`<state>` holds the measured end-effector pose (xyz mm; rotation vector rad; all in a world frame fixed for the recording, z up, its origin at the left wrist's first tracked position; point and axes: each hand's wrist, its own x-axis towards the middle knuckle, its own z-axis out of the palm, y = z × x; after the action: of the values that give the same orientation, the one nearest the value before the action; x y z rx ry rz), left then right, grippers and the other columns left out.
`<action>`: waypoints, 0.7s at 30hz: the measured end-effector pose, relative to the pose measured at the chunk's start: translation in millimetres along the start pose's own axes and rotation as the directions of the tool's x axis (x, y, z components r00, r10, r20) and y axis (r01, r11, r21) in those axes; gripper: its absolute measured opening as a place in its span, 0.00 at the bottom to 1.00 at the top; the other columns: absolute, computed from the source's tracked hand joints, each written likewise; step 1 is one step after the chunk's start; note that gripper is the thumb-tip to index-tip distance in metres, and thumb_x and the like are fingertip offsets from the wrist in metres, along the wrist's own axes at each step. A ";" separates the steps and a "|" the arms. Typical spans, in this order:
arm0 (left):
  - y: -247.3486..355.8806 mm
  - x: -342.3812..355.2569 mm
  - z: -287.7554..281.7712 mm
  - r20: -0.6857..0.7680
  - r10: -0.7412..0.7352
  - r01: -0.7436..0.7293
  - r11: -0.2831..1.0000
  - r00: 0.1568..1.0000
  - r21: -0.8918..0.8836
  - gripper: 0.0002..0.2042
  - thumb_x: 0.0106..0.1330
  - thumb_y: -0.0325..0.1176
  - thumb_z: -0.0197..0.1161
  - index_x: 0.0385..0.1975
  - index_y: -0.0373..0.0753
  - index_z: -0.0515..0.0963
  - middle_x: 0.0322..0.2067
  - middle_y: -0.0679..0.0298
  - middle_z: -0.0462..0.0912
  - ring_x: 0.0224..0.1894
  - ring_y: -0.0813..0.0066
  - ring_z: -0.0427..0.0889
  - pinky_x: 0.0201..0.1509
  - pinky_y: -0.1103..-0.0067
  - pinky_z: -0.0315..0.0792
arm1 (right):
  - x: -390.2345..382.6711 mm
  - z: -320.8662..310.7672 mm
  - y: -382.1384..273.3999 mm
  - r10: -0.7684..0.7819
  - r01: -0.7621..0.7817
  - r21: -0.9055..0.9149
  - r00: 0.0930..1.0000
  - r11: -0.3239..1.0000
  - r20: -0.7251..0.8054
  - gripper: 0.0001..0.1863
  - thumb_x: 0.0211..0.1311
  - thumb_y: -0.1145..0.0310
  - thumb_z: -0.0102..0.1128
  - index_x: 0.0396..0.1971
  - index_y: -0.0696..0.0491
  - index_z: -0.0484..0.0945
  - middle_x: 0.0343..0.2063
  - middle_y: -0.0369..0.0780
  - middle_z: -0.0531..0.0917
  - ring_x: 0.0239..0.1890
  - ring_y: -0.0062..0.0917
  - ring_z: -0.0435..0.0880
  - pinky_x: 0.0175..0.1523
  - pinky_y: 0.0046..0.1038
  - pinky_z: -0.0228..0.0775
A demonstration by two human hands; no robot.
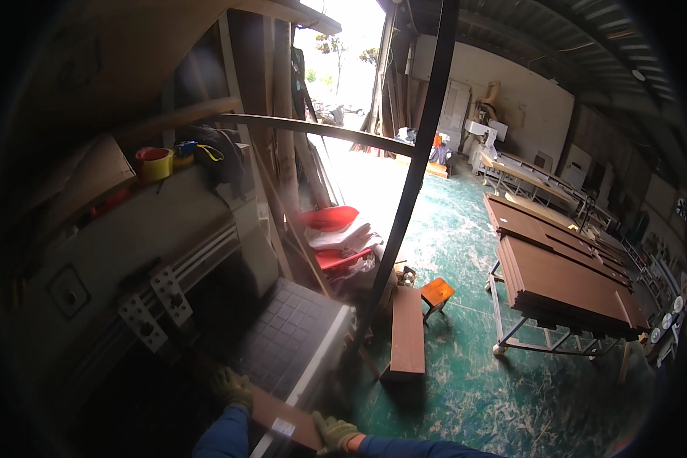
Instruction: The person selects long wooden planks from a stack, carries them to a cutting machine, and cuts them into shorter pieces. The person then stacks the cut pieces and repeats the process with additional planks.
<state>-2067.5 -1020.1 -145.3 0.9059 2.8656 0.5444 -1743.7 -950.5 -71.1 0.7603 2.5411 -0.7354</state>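
A brown wooden board (301, 432) with a white label lies low in the view, between my two gloved hands. My left hand (233, 387) grips its far left end, close to the dark machine bed. At the board's right end, my right hand (334, 432) is closed on the edge. Beyond the board is a machine table (288, 333) with a grid of grooves on its top. Two metal blocks with holes (154, 307) sit on rails at the machine's left. Shadow hides part of the machine near my left hand.
A dark upright post (416, 179) stands ahead. Past it are a brown panel on a stand (408, 330), an orange stool (437, 291) and red containers (330, 219) with white bags. Stacked brown panels (565, 276) rest on a wheeled cart at right. Yellow tape (155, 163) sits on the machine.
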 end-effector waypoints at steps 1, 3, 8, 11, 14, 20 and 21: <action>0.5 -0.6 -0.8 -0.003 0.003 -0.003 1.000 1.000 0.009 0.38 0.74 0.57 0.53 0.75 0.33 0.66 0.78 0.48 0.59 0.82 0.49 0.50 0.86 0.56 0.38 | 1.4 1.8 1.0 0.001 -0.001 -0.008 1.000 1.000 -0.004 0.67 0.51 0.43 0.77 0.81 0.54 0.41 0.62 0.58 0.75 0.61 0.55 0.80 0.65 0.48 0.73; 1.6 -1.2 -2.2 -0.026 0.014 -0.013 1.000 1.000 0.018 0.38 0.74 0.58 0.54 0.75 0.33 0.66 0.78 0.48 0.60 0.82 0.49 0.50 0.86 0.56 0.38 | 4.9 6.1 5.2 0.001 -0.001 -0.013 1.000 1.000 -0.005 0.68 0.50 0.43 0.77 0.81 0.54 0.41 0.62 0.58 0.75 0.61 0.55 0.80 0.64 0.48 0.73; 2.0 -0.4 -2.9 0.004 0.000 0.000 1.000 1.000 0.020 0.38 0.75 0.58 0.53 0.75 0.33 0.66 0.78 0.49 0.59 0.82 0.50 0.50 0.86 0.56 0.38 | 12.5 14.9 14.0 -0.014 0.014 -0.011 1.000 1.000 -0.007 0.68 0.49 0.42 0.78 0.81 0.54 0.42 0.60 0.59 0.76 0.59 0.55 0.81 0.62 0.49 0.75; 0.8 0.4 -2.3 0.012 0.005 -0.005 0.999 1.000 0.033 0.38 0.75 0.58 0.52 0.75 0.33 0.65 0.79 0.50 0.58 0.82 0.50 0.50 0.86 0.57 0.37 | 16.3 18.7 15.6 -0.020 0.019 -0.042 1.000 0.999 -0.010 0.73 0.47 0.37 0.78 0.82 0.54 0.40 0.60 0.58 0.76 0.57 0.54 0.82 0.61 0.50 0.75; 1.4 0.6 -2.9 0.024 -0.004 0.003 0.999 1.000 0.039 0.38 0.75 0.58 0.51 0.76 0.34 0.65 0.79 0.50 0.58 0.82 0.51 0.50 0.86 0.57 0.37 | 18.2 22.2 17.5 -0.019 0.018 -0.041 1.000 0.999 -0.018 0.73 0.47 0.36 0.77 0.82 0.54 0.40 0.59 0.58 0.76 0.56 0.54 0.83 0.61 0.50 0.75; 2.0 0.4 -4.1 0.030 -0.008 0.007 0.999 1.000 0.043 0.38 0.76 0.58 0.51 0.76 0.34 0.64 0.79 0.51 0.58 0.82 0.52 0.50 0.86 0.58 0.37 | 21.4 26.1 21.9 -0.045 0.044 -0.030 0.999 0.999 -0.030 0.73 0.46 0.36 0.78 0.82 0.54 0.40 0.59 0.59 0.76 0.56 0.55 0.83 0.61 0.51 0.75; 0.8 0.8 -1.9 0.025 -0.007 0.006 0.999 1.000 0.037 0.38 0.76 0.58 0.51 0.76 0.34 0.64 0.79 0.51 0.58 0.82 0.52 0.49 0.86 0.58 0.37 | 21.8 26.7 22.5 -0.042 0.042 -0.021 0.999 0.999 -0.026 0.73 0.46 0.36 0.78 0.82 0.54 0.40 0.59 0.59 0.76 0.55 0.55 0.83 0.60 0.51 0.75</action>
<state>-2068.1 -1019.6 -143.3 0.9025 2.8637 0.4773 -1741.9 -941.4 -111.2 0.7166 2.5914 -0.7162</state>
